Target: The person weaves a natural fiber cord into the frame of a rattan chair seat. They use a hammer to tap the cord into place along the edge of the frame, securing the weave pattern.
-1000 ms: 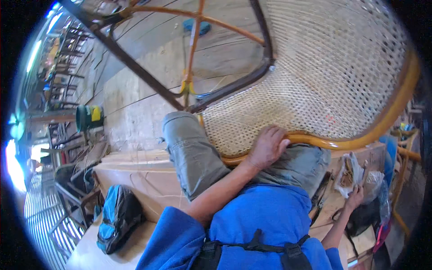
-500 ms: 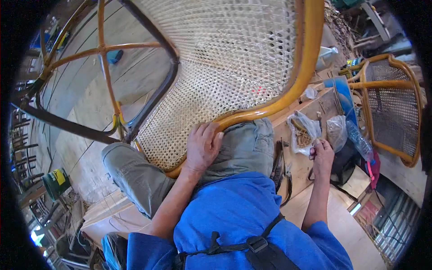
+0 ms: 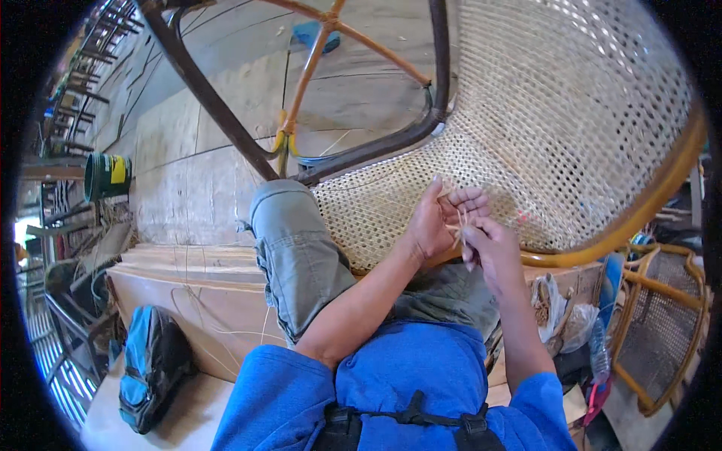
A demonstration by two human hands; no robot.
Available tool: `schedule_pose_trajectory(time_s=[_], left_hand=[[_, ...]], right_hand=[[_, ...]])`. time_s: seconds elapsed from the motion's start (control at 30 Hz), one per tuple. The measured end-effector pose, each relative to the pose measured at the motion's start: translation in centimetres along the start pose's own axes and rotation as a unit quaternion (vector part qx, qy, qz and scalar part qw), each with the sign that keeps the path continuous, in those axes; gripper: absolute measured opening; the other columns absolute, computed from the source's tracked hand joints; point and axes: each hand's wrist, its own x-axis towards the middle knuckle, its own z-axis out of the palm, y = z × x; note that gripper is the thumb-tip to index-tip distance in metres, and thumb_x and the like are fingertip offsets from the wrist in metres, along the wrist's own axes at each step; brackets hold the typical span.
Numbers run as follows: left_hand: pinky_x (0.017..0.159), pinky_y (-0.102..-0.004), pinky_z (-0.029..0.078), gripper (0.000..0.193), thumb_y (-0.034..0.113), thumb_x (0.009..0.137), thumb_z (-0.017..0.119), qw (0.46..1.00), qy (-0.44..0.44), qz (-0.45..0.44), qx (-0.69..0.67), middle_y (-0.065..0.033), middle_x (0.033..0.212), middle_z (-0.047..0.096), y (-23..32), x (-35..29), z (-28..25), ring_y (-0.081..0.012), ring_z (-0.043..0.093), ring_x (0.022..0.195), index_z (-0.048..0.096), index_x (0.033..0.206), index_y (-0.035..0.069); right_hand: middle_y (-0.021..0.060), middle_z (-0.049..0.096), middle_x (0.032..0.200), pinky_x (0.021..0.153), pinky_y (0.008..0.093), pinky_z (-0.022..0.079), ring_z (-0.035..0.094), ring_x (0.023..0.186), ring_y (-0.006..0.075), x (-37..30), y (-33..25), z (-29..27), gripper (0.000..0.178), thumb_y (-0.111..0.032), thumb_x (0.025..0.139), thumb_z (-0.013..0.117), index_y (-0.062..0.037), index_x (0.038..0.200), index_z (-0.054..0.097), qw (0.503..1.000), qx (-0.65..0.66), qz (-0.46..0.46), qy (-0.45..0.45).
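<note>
In front of me my left hand (image 3: 436,225) is turned palm up, its fingers partly curled around several thin pale cane slivers (image 3: 456,230). My right hand (image 3: 492,254) meets it from the right, thumb and fingers pinched on the slivers at the palm. Behind both hands is a woven cane panel (image 3: 556,143), framed by a yellow-brown bent rattan pole (image 3: 579,258). The panel belongs to a chair frame with dark poles (image 3: 218,94), which leans against my legs. Fine detail of the slivers is blurred.
At right lie a clear plastic bag of small sticks (image 3: 547,307), a plastic bottle (image 3: 599,353) and another rattan frame with woven mesh (image 3: 662,308). A blue and black backpack (image 3: 147,368) sits at lower left, near stacked plywood (image 3: 195,263). A green bucket (image 3: 105,177) stands far left.
My right hand has come from beside the plastic bag to my left hand. My left hand has left the panel's rim and turned palm up. The whole view has swung to the left.
</note>
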Motion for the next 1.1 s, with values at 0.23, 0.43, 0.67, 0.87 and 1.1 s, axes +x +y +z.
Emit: schedule_pose_trajectory(time_s=[0.23,0.43,0.67,0.87,1.1], left_hand=[[0.098,-0.0469,0.039,0.056,0.047,0.095,0.031,0.992,0.020,0.083,-0.094,-0.0195,0.108,0.060,1.3,1.2,-3.2,-0.0341,0.053,0.110,0.057,0.106,-0.001],[0.080,-0.0393,0.053,0.044,0.040,0.095,0.038,0.985,0.034,0.110,-0.126,-0.0162,0.103,0.061,1.8,1.8,-5.0,-0.0287,0.061,0.093,0.057,0.099,0.001],[0.070,-0.0329,0.055,0.034,0.037,0.094,0.044,0.985,0.096,0.109,-0.092,-0.0078,0.084,0.061,2.2,1.0,-3.6,-0.0198,0.061,0.076,0.056,0.094,0.005],[0.042,-0.0212,0.035,0.028,0.037,0.094,0.046,0.983,0.128,0.094,0.091,0.0032,0.069,0.054,2.6,0.7,-3.2,-0.0067,0.046,0.052,0.055,0.085,0.012],[0.036,-0.0209,0.029,0.026,0.032,0.093,0.049,0.956,0.138,0.062,0.250,0.0043,0.063,0.048,2.7,0.1,-1.3,-0.0056,0.037,0.044,0.055,0.079,0.011]], right_hand=[[0.0027,0.055,0.054,0.038,0.0225,0.039,0.051,0.043,0.0087,6.2,0.5,2.3,0.022,-0.017,0.090,0.050,-0.0016,0.079,0.061,0.976,-0.217,-0.014,0.012],[0.0034,0.057,0.057,0.039,0.0219,0.041,0.053,0.045,0.0083,6.8,-0.4,3.7,0.020,-0.015,0.088,0.051,-0.0011,0.080,0.063,0.972,-0.226,-0.014,0.063],[0.0026,0.059,0.064,0.038,0.0197,0.040,0.051,0.047,0.0058,7.0,-1.4,3.6,0.016,-0.012,0.087,0.054,0.0004,0.091,0.063,0.988,-0.134,-0.008,0.071],[-0.0011,0.052,0.059,0.038,0.0187,0.038,0.047,0.046,0.0047,7.6,-1.5,2.6,0.018,-0.015,0.088,0.055,-0.0007,0.096,0.063,0.990,-0.107,-0.012,0.089],[-0.0017,0.053,0.061,0.041,0.0167,0.036,0.046,0.050,0.0032,8.2,-0.8,1.8,0.015,-0.013,0.088,0.056,-0.0036,0.095,0.064,0.986,-0.112,-0.058,0.109]])
